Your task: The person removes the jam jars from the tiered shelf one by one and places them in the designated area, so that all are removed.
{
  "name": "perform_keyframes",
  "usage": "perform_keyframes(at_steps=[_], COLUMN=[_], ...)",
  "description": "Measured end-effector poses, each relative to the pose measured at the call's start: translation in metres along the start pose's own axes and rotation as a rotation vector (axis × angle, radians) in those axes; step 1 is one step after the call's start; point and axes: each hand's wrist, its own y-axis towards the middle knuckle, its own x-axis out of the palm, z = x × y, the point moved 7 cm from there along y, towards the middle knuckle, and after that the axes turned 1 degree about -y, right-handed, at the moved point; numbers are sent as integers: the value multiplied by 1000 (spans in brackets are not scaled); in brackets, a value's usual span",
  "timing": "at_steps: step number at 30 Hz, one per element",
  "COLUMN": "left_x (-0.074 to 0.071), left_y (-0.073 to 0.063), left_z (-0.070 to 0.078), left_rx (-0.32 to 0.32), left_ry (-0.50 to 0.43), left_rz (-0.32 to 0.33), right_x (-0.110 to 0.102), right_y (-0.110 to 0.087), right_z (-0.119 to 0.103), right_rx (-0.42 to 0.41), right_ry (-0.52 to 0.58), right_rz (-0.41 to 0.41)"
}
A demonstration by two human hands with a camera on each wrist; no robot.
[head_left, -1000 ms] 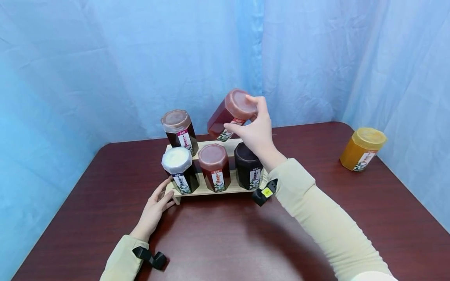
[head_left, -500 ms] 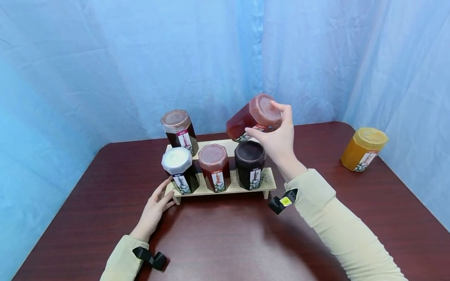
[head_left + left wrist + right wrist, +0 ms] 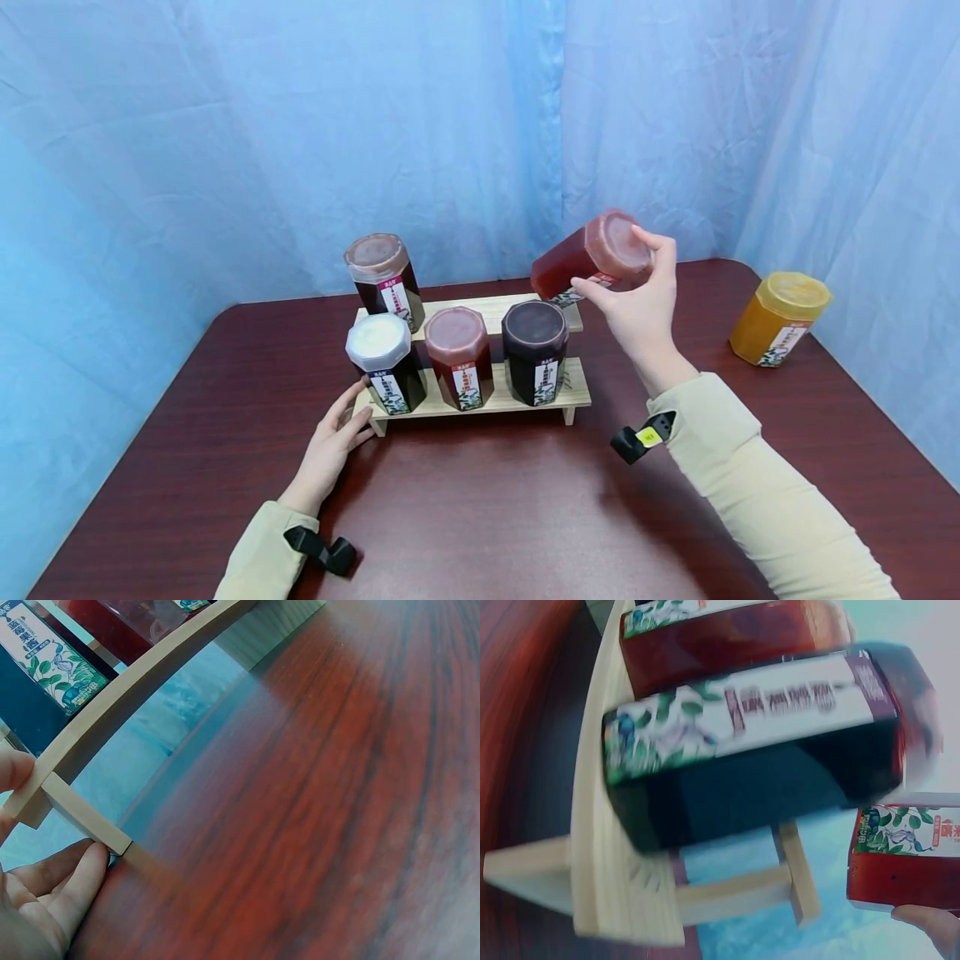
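My right hand point(image 3: 648, 312) pinches the lid end of a red jar point(image 3: 570, 258), thumb on one side and fingers on the other. The jar tilts, lid to the right, above the right end of the two-step wooden rack point(image 3: 577, 387). In the right wrist view the red jar point(image 3: 907, 877) shows clear of the rack's shelves. My left hand point(image 3: 326, 446) grips the rack's left front end; the left wrist view has its fingers point(image 3: 82, 885) against the leg. On the lower step stand a white-lidded dark jar point(image 3: 381, 346), another red jar point(image 3: 456, 333) and a black-lidded jar point(image 3: 534, 333).
A brown-lidded dark jar point(image 3: 381, 267) stands at the left of the upper step. On the right side of the dark red table point(image 3: 480, 508) is a yellow jar point(image 3: 776, 321). Blue curtains point(image 3: 300, 150) hang behind and at both sides.
My right hand has carried the red jar rightward and slightly down, from over the rack's middle to its right end, tilting it further. My left hand and the rack have stayed put.
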Motion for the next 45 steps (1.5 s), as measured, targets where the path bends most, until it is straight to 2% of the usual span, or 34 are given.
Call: perform_keyframes(at_steps=[7, 15, 23, 30, 35, 45], left_x=[1, 1, 0, 1, 0, 1], left_y=[0, 0, -1, 0, 0, 0], left_z=[-1, -1, -1, -1, 0, 1], left_rx=[-15, -20, -23, -15, -18, -9], left_ry=[-1, -6, -8, -18, -8, -8], left_rz=[1, 1, 0, -9, 0, -4], right_x=[-27, -52, -67, -79, -90, -111], right_y=[3, -1, -4, -5, -6, -5], right_z=[14, 37, 63, 80, 87, 95], right_rx=[20, 57, 104, 141, 163, 146], right_ry=[-109, -281, -322, -374, -426, -514], right_rz=[21, -15, -47, -116, -165, -188])
